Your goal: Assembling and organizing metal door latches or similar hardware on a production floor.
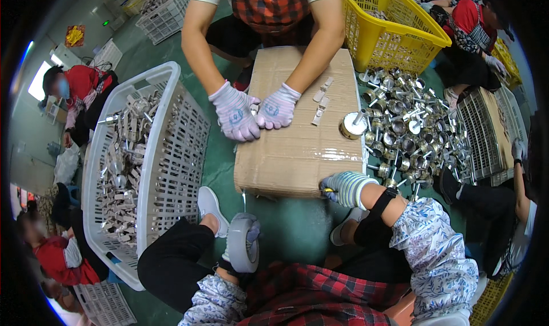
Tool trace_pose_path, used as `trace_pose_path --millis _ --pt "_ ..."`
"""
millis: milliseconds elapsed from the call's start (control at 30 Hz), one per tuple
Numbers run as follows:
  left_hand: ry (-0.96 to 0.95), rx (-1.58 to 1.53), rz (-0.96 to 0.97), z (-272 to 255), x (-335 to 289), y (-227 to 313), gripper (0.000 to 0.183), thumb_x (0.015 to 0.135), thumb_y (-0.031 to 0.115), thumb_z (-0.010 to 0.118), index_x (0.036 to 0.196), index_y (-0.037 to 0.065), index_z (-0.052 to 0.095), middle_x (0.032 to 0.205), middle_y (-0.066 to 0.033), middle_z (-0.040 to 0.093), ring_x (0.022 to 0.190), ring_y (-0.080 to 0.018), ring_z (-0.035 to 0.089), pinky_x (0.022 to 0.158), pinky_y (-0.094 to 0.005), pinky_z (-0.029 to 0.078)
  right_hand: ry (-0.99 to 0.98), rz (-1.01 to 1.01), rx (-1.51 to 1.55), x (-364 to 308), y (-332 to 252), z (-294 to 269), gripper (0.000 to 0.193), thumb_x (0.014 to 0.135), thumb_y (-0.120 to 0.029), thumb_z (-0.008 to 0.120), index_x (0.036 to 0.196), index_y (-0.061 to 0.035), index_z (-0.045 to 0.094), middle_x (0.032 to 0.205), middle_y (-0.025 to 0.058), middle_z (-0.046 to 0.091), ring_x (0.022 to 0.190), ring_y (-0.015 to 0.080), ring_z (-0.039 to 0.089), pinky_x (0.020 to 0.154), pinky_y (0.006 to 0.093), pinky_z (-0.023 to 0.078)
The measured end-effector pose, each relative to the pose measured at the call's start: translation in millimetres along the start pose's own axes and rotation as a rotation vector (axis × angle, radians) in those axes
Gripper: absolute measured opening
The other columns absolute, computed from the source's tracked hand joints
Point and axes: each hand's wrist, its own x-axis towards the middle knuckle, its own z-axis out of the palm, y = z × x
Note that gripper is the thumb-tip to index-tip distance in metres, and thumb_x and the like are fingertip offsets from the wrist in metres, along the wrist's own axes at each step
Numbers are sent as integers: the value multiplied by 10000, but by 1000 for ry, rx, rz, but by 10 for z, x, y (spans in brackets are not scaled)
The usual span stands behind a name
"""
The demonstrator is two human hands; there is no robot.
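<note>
My left hand (252, 232) wears a grey glove and is closed on a wide roll of tape (233, 243), with fingers through its core. The roll is low, between my knees. My right hand (347, 189), in a striped glove, rests by the near right corner of a cardboard-topped work surface (291, 160). Its fingers are curled, and what they hold, if anything, is hidden. Across the cardboard, a co-worker's two gloved hands (254, 113) press together over a small metal piece. Flat metal strips (321, 106) and a round metal cup with a stem (353, 125) lie on the right side.
At left stands a white basket (171, 149) full of metal clips (127, 172). Many stemmed metal cups (400, 117) are heaped on the floor at right, below a yellow basket (389, 40). Other people sit working on both sides. My knees flank the cardboard's near edge.
</note>
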Motion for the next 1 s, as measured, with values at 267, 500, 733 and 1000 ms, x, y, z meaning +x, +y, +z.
trace_pose_path --millis 267,500,733,1000 --pt "-21 -241 -15 32 -9 8 269 899 134 619 1125 60 491 970 -53 550 851 -161 565 743 -294 489 21 -4 1 -9 1 11 221 864 -181 534 1032 -56 606 975 194 641 944 398 594 805 449 475" --pt "6 -196 -39 151 -48 116 289 890 123 626 1136 74 484 1003 -55 544 875 -170 561 771 -320 493 21 4 -3 3 36 56 212 855 -174 543 1021 -59 608 969 191 641 937 401 592 798 447 475" --pt "-6 97 19 163 -104 137 281 895 96 603 1149 61 487 1038 -75 559 900 -178 571 802 -329 491 44 -16 -19 30 50 79 210 845 -167 549 1018 -62 605 954 189 643 921 402 593 785 450 474" --pt "65 24 -8 297 -70 240 285 875 137 633 1111 34 511 932 -56 565 825 -170 563 733 -309 478 46 -23 -10 10 33 66 214 834 -150 552 1023 -59 590 949 201 639 923 406 591 785 448 476"
